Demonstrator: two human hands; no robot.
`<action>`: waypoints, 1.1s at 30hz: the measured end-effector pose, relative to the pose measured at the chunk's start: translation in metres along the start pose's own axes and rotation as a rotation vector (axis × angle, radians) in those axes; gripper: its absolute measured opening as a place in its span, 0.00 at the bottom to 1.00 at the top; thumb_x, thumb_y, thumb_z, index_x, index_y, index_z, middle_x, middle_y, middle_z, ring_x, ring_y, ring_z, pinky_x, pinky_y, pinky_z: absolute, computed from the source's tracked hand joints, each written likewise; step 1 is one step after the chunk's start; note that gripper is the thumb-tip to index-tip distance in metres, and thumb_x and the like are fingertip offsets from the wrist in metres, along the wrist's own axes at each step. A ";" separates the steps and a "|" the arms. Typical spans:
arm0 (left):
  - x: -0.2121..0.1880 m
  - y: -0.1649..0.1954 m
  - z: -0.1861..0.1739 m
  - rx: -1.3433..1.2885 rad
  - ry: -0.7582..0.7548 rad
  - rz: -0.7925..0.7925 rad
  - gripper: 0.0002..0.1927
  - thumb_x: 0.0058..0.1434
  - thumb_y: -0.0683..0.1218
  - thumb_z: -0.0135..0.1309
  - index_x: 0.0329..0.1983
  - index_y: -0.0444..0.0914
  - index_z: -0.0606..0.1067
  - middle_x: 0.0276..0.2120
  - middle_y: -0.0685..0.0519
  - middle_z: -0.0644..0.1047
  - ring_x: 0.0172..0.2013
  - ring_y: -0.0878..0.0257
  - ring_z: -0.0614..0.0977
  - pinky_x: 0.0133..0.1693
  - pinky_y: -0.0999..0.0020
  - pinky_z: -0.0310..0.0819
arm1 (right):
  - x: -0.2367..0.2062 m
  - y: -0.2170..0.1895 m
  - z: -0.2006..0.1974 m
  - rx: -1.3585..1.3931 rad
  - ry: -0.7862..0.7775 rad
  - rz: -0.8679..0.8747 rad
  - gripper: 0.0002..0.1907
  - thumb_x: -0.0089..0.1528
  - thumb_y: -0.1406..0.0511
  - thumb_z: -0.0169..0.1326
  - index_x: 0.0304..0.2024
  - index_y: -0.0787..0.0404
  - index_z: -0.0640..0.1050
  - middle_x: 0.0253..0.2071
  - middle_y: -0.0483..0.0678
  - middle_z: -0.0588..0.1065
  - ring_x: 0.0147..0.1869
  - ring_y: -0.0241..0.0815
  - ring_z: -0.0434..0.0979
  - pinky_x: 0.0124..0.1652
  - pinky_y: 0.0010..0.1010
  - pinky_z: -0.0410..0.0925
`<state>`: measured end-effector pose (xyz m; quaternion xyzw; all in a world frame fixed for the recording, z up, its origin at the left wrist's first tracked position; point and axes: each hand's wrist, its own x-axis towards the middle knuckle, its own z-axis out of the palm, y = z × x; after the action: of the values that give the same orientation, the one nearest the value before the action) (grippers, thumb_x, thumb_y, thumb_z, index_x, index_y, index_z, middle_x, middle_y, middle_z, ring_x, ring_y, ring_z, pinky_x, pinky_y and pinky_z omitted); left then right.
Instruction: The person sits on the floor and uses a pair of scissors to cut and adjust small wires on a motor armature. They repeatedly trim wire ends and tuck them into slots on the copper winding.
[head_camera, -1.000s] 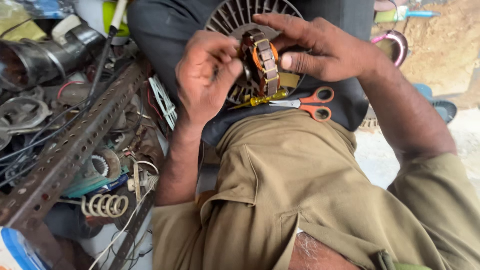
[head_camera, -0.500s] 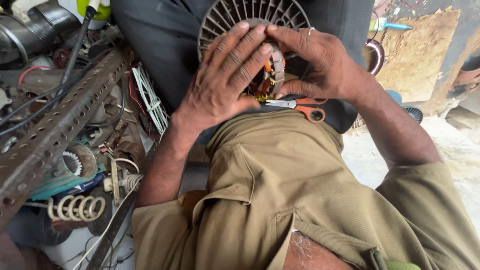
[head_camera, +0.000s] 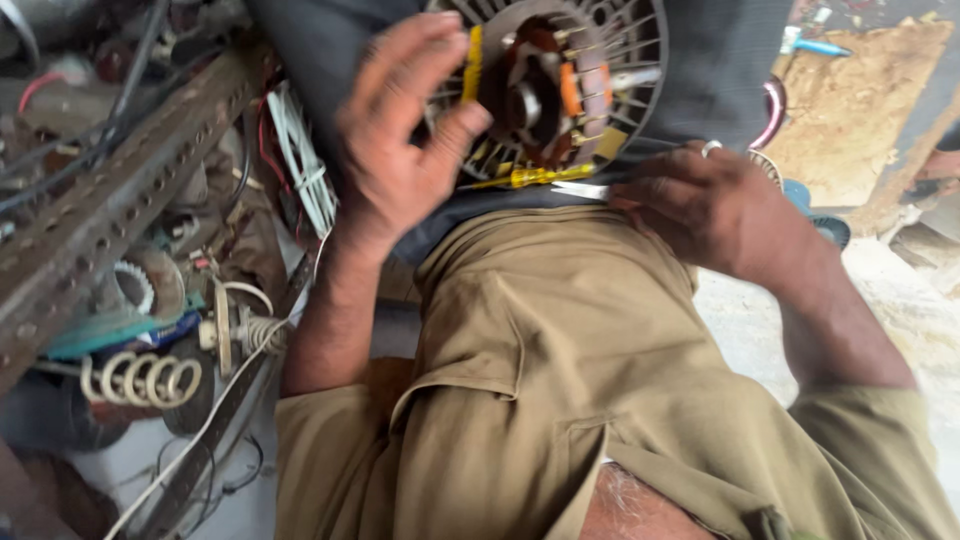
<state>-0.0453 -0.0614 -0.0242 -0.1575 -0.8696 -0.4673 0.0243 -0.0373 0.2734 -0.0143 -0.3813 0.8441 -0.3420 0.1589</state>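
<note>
A round fan motor (head_camera: 560, 85) with copper windings and a ribbed metal rim lies on dark cloth (head_camera: 710, 80) past my knee. My left hand (head_camera: 400, 150) hovers at its left edge, fingers spread and curved, holding nothing. A yellow-handled screwdriver (head_camera: 530, 178) lies just below the motor. My right hand (head_camera: 700, 205), a ring on one finger, is down on the scissors beside it. The hand's fingers are closed over the handles, and only the blade tip (head_camera: 598, 190) shows.
My khaki trouser leg (head_camera: 560, 350) fills the lower middle. On the left are a perforated metal angle bar (head_camera: 110, 200), a white wire guard (head_camera: 300, 160), a white coil (head_camera: 140, 378), loose wires and motor parts. A wooden board (head_camera: 860, 100) lies at the upper right.
Both hands have come off the motor's winding. My left hand drew back to the left and spread; my right hand dropped down onto the scissors, hiding their orange handles.
</note>
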 end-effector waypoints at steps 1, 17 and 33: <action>-0.005 -0.006 -0.007 0.021 0.040 -0.056 0.17 0.74 0.42 0.66 0.62 0.38 0.75 0.58 0.48 0.77 0.54 0.58 0.81 0.55 0.66 0.81 | -0.002 -0.002 0.004 -0.086 -0.045 -0.039 0.16 0.60 0.64 0.62 0.50 0.60 0.82 0.50 0.52 0.80 0.51 0.51 0.80 0.47 0.39 0.72; -0.050 -0.028 0.042 0.363 0.068 -0.131 0.06 0.63 0.39 0.64 0.37 0.35 0.77 0.36 0.51 0.73 0.37 0.59 0.76 0.40 0.64 0.74 | -0.002 -0.013 0.011 -0.364 -0.251 0.108 0.21 0.67 0.62 0.55 0.62 0.62 0.77 0.53 0.52 0.80 0.49 0.48 0.80 0.47 0.37 0.72; -0.031 0.018 0.023 -1.190 0.130 -0.497 0.09 0.69 0.33 0.55 0.51 0.33 0.74 0.40 0.49 0.78 0.39 0.63 0.83 0.41 0.66 0.85 | 0.001 -0.017 0.015 0.641 -0.020 0.178 0.28 0.58 0.69 0.65 0.61 0.63 0.75 0.47 0.50 0.81 0.47 0.42 0.84 0.47 0.31 0.77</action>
<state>-0.0082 -0.0412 -0.0287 0.0905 -0.4692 -0.8697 -0.1235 -0.0213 0.2574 -0.0135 -0.2400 0.7220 -0.5711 0.3080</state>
